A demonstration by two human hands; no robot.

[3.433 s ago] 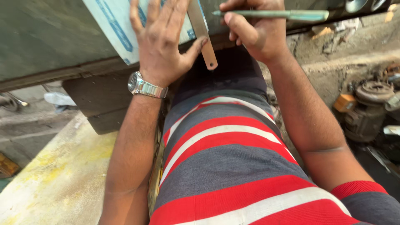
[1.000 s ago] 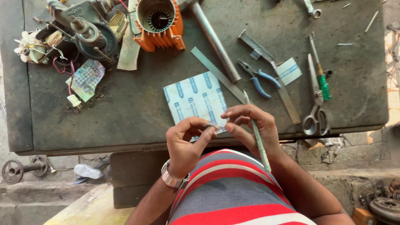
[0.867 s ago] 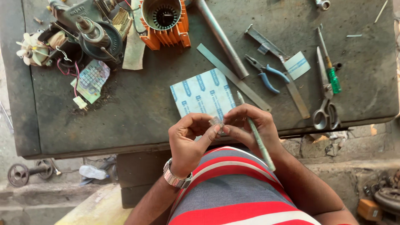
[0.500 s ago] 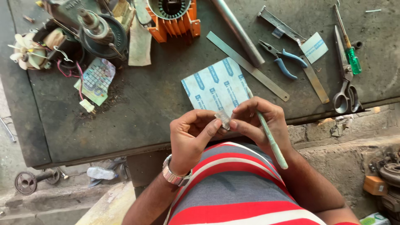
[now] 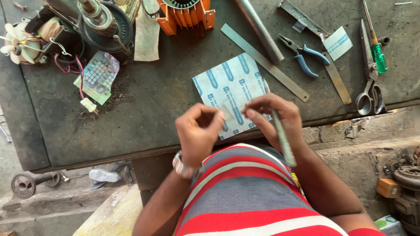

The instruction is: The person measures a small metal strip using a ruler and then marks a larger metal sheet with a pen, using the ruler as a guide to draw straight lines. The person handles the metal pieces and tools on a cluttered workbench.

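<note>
Dark metal workbench fills most of the view, surface scuffed and dusty. Top left: a motor assembly with pulley and loose wires, a white fan piece beside it. Top centre: orange finned motor housing. A steel rod runs diagonally to its right, a long flat metal ruler lying alongside. Pale printed sheet lies flat on the bench near the front edge, just ahead of both hands. Further right: blue-handled pliers, scissors, green-handled screwdriver. Left hand, wristwatch on, is curled loosely with fingertips pinched together; something small may be between them but it is blurred, cannot tell. Right hand is closed around a slim pale green pen-like tool, which runs diagonally from the sheet back toward the striped shirt; thumb and forefinger meet near the sheet's lower edge. The two hands sit close, fingertips nearly touching, above the bench's front edge.
</note>
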